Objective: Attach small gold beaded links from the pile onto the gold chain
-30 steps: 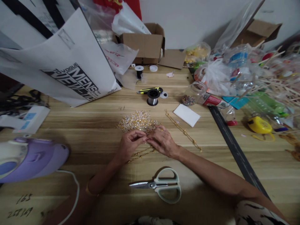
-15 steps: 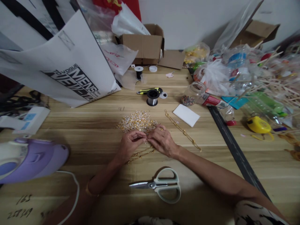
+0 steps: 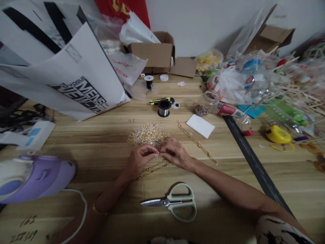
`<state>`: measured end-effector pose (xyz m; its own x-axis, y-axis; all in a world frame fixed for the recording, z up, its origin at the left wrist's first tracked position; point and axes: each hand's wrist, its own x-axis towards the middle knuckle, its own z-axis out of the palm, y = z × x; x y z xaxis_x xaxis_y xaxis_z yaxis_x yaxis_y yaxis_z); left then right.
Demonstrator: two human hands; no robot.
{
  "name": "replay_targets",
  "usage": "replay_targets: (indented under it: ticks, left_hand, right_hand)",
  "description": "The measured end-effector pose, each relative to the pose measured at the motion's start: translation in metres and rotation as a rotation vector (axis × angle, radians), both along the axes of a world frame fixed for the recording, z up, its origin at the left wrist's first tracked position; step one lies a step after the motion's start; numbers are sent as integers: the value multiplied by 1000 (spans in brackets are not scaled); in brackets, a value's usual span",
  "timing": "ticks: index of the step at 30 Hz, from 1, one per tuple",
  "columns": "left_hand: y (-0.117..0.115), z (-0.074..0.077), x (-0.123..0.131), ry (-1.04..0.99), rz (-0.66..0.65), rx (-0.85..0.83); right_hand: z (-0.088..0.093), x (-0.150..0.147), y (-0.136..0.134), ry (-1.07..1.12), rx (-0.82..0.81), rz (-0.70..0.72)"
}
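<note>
My left hand (image 3: 142,159) and my right hand (image 3: 176,154) meet tip to tip just in front of a pile of small gold and clear beads or findings (image 3: 147,134). Both pinch with thumb and forefinger. A tiny gold glint shows between the fingertips, too small to name. Under and beside the hands lies a doubled gold chain (image 3: 152,168), partly hidden by the fingers. Another gold chain with beads (image 3: 198,143) stretches across the table right of my right hand. Scissors with pale handles (image 3: 172,202) lie nearer to me, blades pointing left.
Behind the pile stand a wire spool (image 3: 164,109), a yellow-black cutter (image 3: 157,101) and a jar of beads (image 3: 207,103). A white card (image 3: 200,125) lies at right. A purple appliance (image 3: 45,178) and a large paper bag (image 3: 71,74) are left; plastic clutter and a tape measure (image 3: 278,134) are right.
The camera view has shifted slightly, so the table items sit a little lower in the picture. Both hands stay together, pinching, with only small finger movement.
</note>
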<state>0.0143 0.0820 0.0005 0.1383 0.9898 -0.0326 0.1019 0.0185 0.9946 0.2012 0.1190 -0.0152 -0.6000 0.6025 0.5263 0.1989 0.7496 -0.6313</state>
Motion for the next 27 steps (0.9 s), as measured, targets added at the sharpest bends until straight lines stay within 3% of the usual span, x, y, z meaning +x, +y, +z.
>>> replay_targets:
  ticks: [11,27]
  left_hand:
    - [-1,6,-1,77,-41,28]
    - [-1,1,4,39,42,-12]
  right_hand:
    - [-1,0,1,-2,1,52]
    - [9,-2,-2,-93,57,57]
